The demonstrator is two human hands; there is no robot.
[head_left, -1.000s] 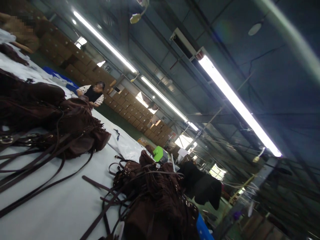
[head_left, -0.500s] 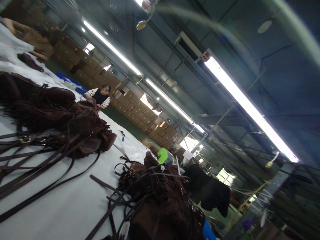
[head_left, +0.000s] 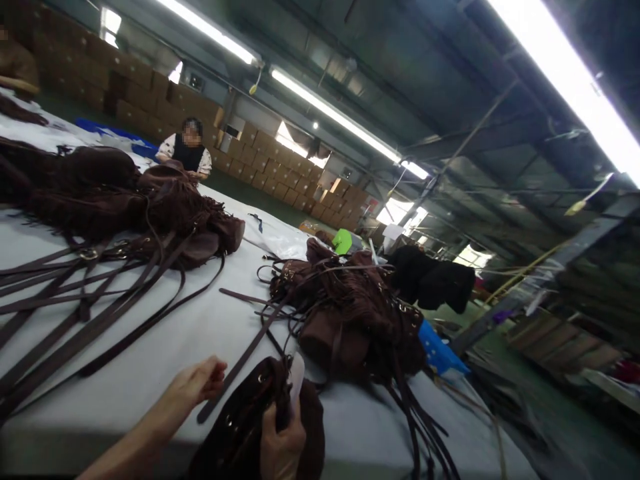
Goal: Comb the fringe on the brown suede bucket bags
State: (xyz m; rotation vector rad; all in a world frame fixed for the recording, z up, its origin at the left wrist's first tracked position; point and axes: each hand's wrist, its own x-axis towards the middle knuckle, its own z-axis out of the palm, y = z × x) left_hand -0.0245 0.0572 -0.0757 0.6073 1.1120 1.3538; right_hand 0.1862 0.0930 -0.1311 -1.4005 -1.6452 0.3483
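Observation:
A dark brown handbag (head_left: 240,413) with metal eyelets tilts at the front table edge. My right hand (head_left: 284,440) is closed on its upper edge, thumb uppermost. Beside that thumb, a pale flat piece (head_left: 297,375) sticks up from the bag's opening; its kind is unclear. To the left, my left hand (head_left: 197,381) hovers above the tabletop with curled fingers, close to a long brown strap (head_left: 245,357). Whether anything is pinched in those fingers is hidden. Just beyond the held bag lies a heap of fringed brown bags (head_left: 350,320).
Another pile of brown bags (head_left: 115,193) covers the left of the white table (head_left: 150,340), its straps trailing forward. A blue plastic item (head_left: 440,350) lies at the right edge. One person (head_left: 187,153) is across the table, another at far left. Stacked cartons (head_left: 270,160) line the wall.
My view has tipped down and levelled somewhat. Both my hands and the handbag in the right one have come into view at the bottom.

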